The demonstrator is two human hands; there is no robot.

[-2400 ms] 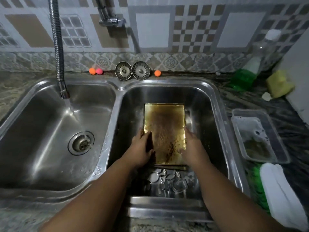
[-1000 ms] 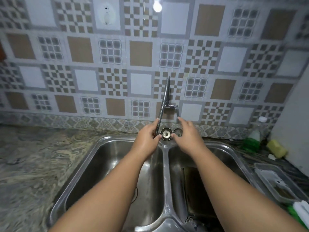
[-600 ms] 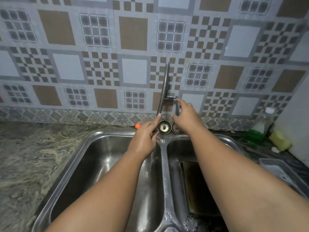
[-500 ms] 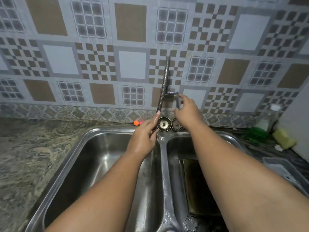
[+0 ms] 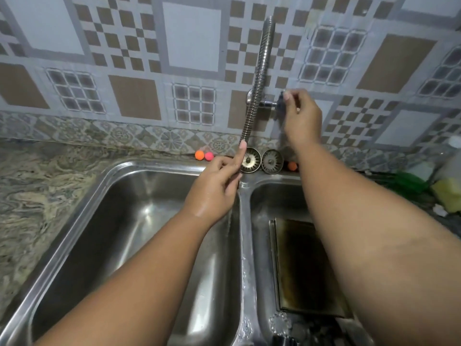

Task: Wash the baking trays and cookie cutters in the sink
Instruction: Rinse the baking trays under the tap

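Stands over a steel double sink (image 5: 104,193), both bare forearms stretched toward the tiled wall (image 5: 192,46) at 12 o'clock. Grips the lower end of the ribbed metal tap hose (image 5: 259,78) in the left hand (image 5: 214,188), with the index finger (image 5: 242,148) laid straight up along it and the other fingers curled round it. Pinches the tap handle (image 5: 280,104) with the right hand (image 5: 303,121), at 1 o'clock from the left hand, with fingertips (image 5: 287,96) closed together on the handle, though blurred. Has the baking tray (image 5: 304,265) lying flat on the floor of the right basin, at 5 o'clock from the left hand, dark, stained and partly hidden under the right forearm. Shows a scalloped cookie cutter (image 5: 280,323) just off the tray's near edge, at 6 o'clock of it, beside more metal shapes too dim to make out. Shows two round sink strainers (image 5: 272,161) propped on edge on the rim at 12 o'clock of the basins, just past the left index finger. Flanked by an orange ball (image 5: 199,154) touching a pink ball (image 5: 209,156) at 9 o'clock of the strainers, and by another orange ball (image 5: 292,166) at 3 o'clock. Also takes in, at 3 o'clock on the marbled countertop (image 5: 37,186), a green bottle (image 5: 409,182) and a yellow sponge (image 5: 446,193).
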